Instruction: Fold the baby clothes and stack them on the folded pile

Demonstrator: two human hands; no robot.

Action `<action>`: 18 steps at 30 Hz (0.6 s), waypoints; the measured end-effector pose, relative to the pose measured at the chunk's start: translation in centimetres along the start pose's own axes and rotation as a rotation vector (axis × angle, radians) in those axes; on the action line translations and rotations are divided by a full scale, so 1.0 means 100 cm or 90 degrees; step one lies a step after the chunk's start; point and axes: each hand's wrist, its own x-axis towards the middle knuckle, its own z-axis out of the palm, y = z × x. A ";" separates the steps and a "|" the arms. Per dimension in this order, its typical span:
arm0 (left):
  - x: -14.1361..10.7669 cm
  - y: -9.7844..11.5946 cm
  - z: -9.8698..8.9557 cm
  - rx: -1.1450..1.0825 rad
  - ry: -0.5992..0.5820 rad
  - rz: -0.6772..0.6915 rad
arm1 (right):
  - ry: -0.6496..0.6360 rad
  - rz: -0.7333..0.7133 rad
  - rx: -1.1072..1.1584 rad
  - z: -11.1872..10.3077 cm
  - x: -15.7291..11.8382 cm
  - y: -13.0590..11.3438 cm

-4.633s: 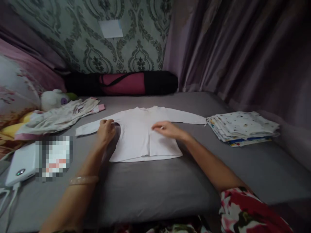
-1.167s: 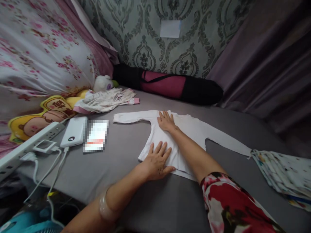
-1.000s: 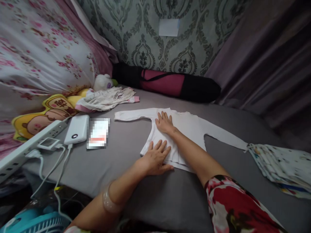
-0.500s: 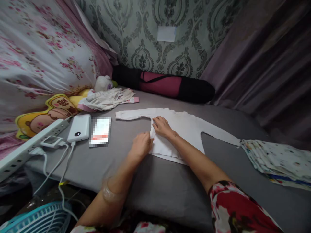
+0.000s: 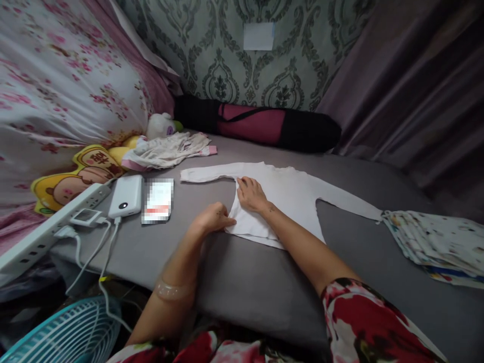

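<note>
Two bare hands on a white shirt [image 5: 289, 196] spread over a grey sheet [image 5: 253, 282]. The left hand [image 5: 212, 219], wrist bent inward, lays its thumb on the lower corner, other fingers curled by the side edge; whether they pinch cloth cannot be told. The right hand [image 5: 251, 194], forearm crossing the shirt, lies palm down, fingers slightly bent, tips at the side edge below the sleeve; their grip cannot be told either. Sheet stretches from the left fingers to a blurred item [image 5: 158, 201] and back toward its near edge. Beyond the right fingers lies a bag [image 5: 251, 123]; far right of them, a cloth stack [image 5: 440, 247]
</note>
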 end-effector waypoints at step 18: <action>-0.001 -0.015 -0.008 -0.124 -0.047 -0.025 | -0.157 0.115 0.140 -0.021 -0.060 -0.060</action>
